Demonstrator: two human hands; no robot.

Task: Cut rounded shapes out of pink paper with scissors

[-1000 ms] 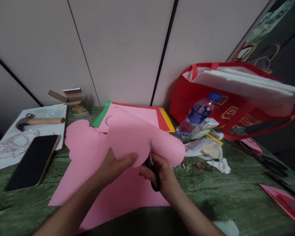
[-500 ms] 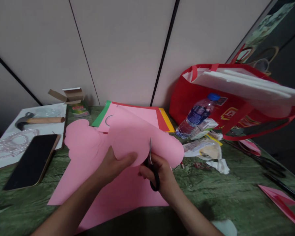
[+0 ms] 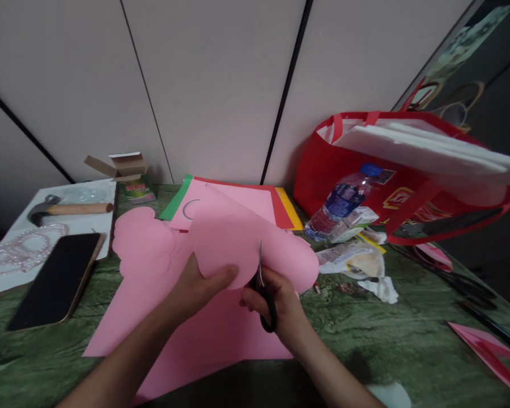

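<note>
A curling sheet of pink paper (image 3: 229, 232) is raised above the table. My left hand (image 3: 204, 286) pinches its near edge, thumb on top and the other fingers hidden beneath. My right hand (image 3: 276, 303) grips black-handled scissors (image 3: 268, 311), whose blade points away from me and lies in the paper where a cut edge curves. To the right of the blade the paper rolls over into a rounded fold. Under both hands lies more pink paper (image 3: 212, 340), and scallop-edged pink pieces (image 3: 140, 238) rest on it at the left.
At left are a phone (image 3: 57, 280), beads (image 3: 25, 249), a hammer (image 3: 76, 208) and an opened small box (image 3: 136, 187). Coloured sheets (image 3: 287, 207) lie behind. Rightward stand a bottle (image 3: 340, 198) and a red bag (image 3: 318, 164), with scraps (image 3: 380, 288) and pink pieces (image 3: 484, 345) on the table.
Both hands, the scissors and the paper hold nearly the same position. The whole view has shifted very slightly.
</note>
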